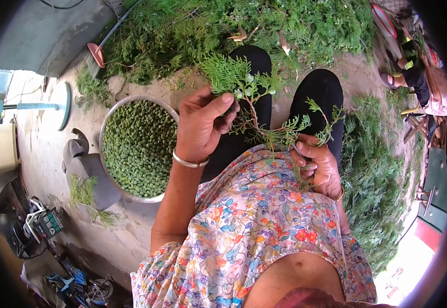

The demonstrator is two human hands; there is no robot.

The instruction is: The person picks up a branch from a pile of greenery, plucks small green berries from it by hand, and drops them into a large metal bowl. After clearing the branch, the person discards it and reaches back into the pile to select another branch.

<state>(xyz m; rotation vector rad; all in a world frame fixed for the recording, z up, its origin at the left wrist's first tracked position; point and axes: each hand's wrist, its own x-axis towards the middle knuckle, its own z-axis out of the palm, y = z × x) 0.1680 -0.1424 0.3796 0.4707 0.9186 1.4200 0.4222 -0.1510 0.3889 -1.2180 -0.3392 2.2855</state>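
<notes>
A leafy conifer sprig with pale green cones on it is held up in front of my lap. My left hand, with a metal bangle on its wrist, is closed with thumb and fingers pinched at the sprig's upper leafy part, beside the cones. Lower down, my right hand is wrapped round the stem end; its fingertips are partly hidden by leaves. Left of my left hand stands a round metal basin heaped with small green cones.
Cut conifer branches are piled ahead and more branches lie at right. A broom, a pedestal fan and a small bicycle are at left. Another person is at far right.
</notes>
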